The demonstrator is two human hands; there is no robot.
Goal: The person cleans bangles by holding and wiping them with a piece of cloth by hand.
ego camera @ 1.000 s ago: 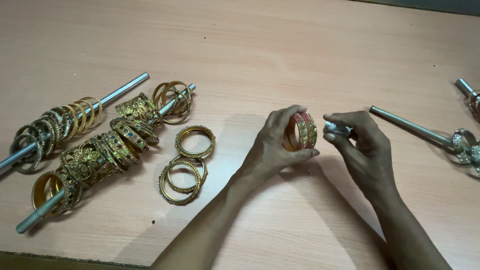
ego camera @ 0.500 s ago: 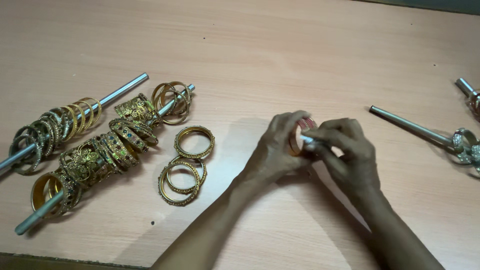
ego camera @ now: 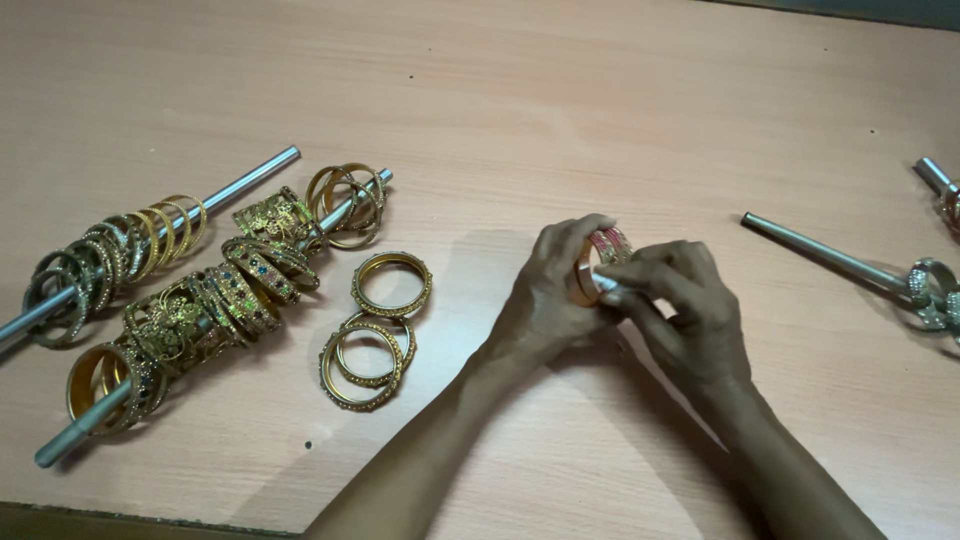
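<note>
Left hand [ego camera: 545,305] grips a stack of red-gold bangles [ego camera: 598,262]; right hand [ego camera: 680,305], apart a second ago, now closes over them, pinching a small silvery piece.

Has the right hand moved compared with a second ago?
Yes. The right hand has closed leftward onto the bangles that the left hand holds, moving farther from the metal rod lying on the table at right.

On inspection I note two bare forearms entering from the lower edge. Left hand [ego camera: 545,305] and right hand [ego camera: 685,310] are both uncovered: I see no sleeves, gloves, rings, watch or wrist ornament on either. Fingernails are short and plain where they show.
</note>
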